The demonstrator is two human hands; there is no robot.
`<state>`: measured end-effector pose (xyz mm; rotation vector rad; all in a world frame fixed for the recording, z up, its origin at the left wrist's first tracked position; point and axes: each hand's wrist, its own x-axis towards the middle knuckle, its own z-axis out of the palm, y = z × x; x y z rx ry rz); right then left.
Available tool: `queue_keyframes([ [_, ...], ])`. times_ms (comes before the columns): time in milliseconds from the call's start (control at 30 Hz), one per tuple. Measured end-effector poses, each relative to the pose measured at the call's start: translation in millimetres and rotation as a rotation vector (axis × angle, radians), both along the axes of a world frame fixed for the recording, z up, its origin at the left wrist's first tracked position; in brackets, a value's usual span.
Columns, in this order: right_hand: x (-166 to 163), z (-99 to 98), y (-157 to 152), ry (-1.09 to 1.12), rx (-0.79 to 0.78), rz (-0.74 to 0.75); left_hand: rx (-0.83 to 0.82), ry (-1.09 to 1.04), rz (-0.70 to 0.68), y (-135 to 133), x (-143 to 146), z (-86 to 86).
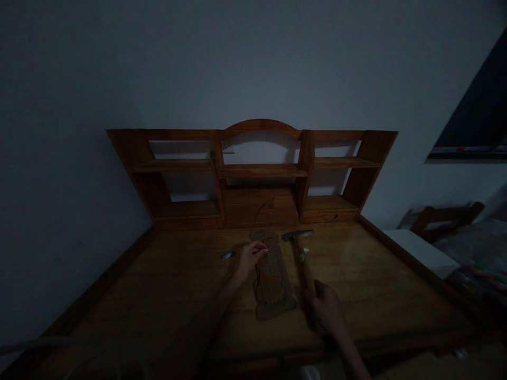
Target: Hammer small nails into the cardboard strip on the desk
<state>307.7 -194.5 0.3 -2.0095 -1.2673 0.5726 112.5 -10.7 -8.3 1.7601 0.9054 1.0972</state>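
In my right hand [325, 306] is a hammer [304, 264], gripped by its wooden handle, its metal head pointing away from me over the desk. My left hand [250, 257] pinches thumb and forefinger together above a rough, brown, rectangular slab [273, 279]. Something tiny and pale may be between those fingertips, too small and dark to name. Under the slab lies a darker brown sheet [273, 310], showing at the near end. Several thin metal pieces [227, 255] lie just left of my left hand. A small pale bit [306, 250] sits near the hammer head.
The wooden desk [166, 285] carries a shelf unit [261, 170] along its back edge, against the wall. To the right stand a white surface [420, 248] and a wooden chair back [449, 219]. A pale curved tube [71, 341] crosses the lower left. The room is dim.
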Motion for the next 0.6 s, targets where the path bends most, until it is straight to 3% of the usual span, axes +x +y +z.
queue_keyframes([
  [600, -1.0, 0.9, -2.1, 0.014, 0.012, 0.008, 0.005, 0.004, -0.010, 3.0, 1.3, -5.5],
])
